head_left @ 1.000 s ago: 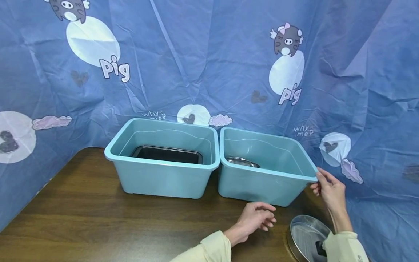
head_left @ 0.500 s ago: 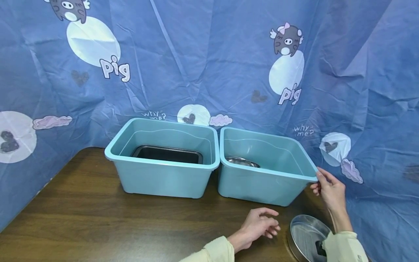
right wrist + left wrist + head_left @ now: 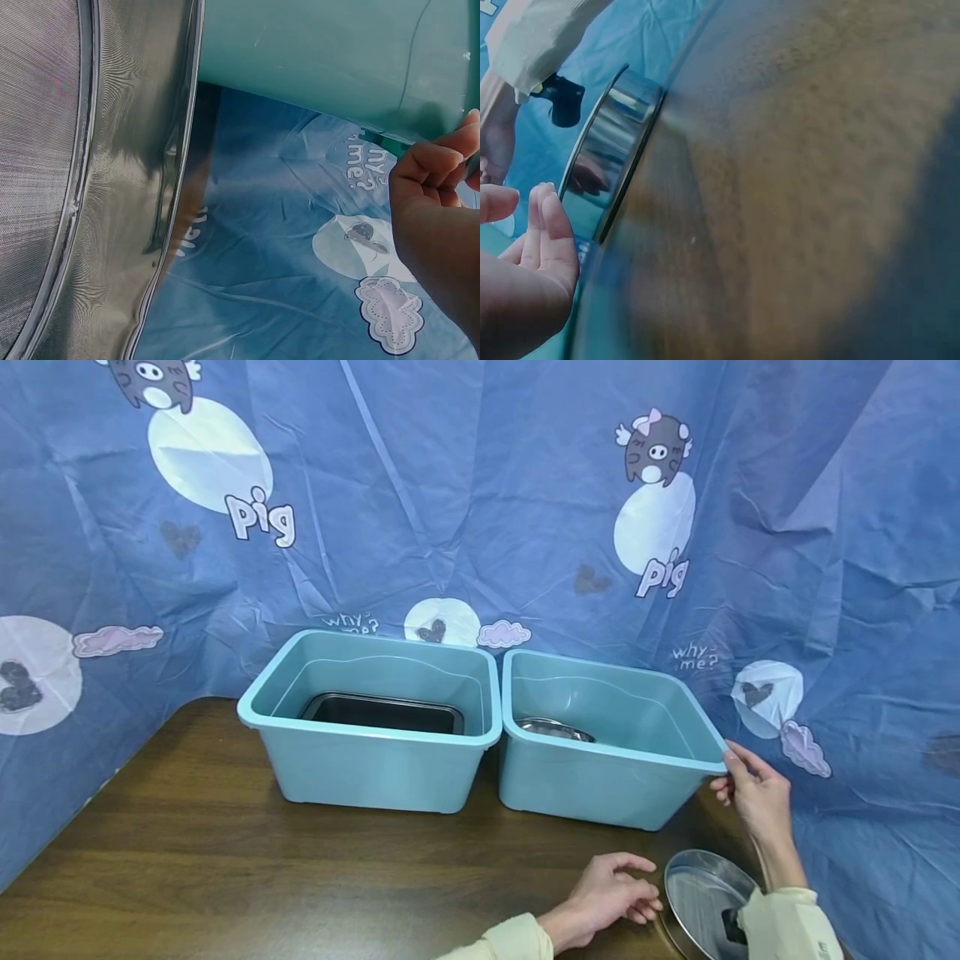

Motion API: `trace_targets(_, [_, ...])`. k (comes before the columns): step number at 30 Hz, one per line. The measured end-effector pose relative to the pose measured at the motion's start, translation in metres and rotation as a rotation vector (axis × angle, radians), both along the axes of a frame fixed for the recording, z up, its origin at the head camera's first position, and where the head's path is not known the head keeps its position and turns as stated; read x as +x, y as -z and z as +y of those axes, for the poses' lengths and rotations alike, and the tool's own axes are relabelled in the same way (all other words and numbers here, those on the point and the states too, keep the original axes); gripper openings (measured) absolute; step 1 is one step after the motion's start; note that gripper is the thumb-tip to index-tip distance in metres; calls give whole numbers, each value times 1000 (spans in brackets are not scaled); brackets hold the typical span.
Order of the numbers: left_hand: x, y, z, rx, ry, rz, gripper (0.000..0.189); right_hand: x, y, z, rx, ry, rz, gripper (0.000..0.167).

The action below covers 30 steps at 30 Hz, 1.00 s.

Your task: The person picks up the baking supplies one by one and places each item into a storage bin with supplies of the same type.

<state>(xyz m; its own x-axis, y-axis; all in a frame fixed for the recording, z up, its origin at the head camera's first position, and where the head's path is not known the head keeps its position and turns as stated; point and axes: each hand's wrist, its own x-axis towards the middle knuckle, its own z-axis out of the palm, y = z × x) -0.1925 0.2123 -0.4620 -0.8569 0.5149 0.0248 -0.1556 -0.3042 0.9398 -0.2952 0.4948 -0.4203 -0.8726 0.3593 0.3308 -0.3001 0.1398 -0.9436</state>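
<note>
My right hand (image 3: 759,797) pinches the front right corner of the right light-blue plastic bin's (image 3: 585,787) rim; the right wrist view has this hand (image 3: 435,202) at the bin's edge. To the left of a round metal sieve (image 3: 701,889) is my left hand (image 3: 609,893), its fingers loosely bent and holding nothing. In the left wrist view those fingertips are close to the sieve's shiny side wall (image 3: 609,142); whether they touch it I cannot tell. The sieve's mesh (image 3: 37,150) fills the left of the right wrist view. My right sleeve hides part of the sieve.
A second light-blue bin (image 3: 375,768) stands on the left with a black rectangular pan (image 3: 382,714) inside. Part of a shiny metal rim (image 3: 555,728) shows inside the right bin. Behind the wooden table (image 3: 300,877) hangs a blue printed cloth (image 3: 450,485).
My left hand has moved right and toward the front, closer to the sieve. My right hand has stayed on the bin's rim, and the bins have not moved.
</note>
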Motion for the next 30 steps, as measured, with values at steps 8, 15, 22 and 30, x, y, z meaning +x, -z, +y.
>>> trace_targets(8, [5,3,7,1,13,-11,34,37,-47,-61,-9,104,-48,26])
trace_targets(15, [8,5,12,28,19,-43,44,36,-47,-59,-2,102,-53,16])
trace_targets(22, [8,6,17,63,26,-72,49,18,-20,-31,-12,48,31,33])
trace_targets(30, [9,6,22,23,25,-42,47,40,-60,-69,-58,145,-138,26])
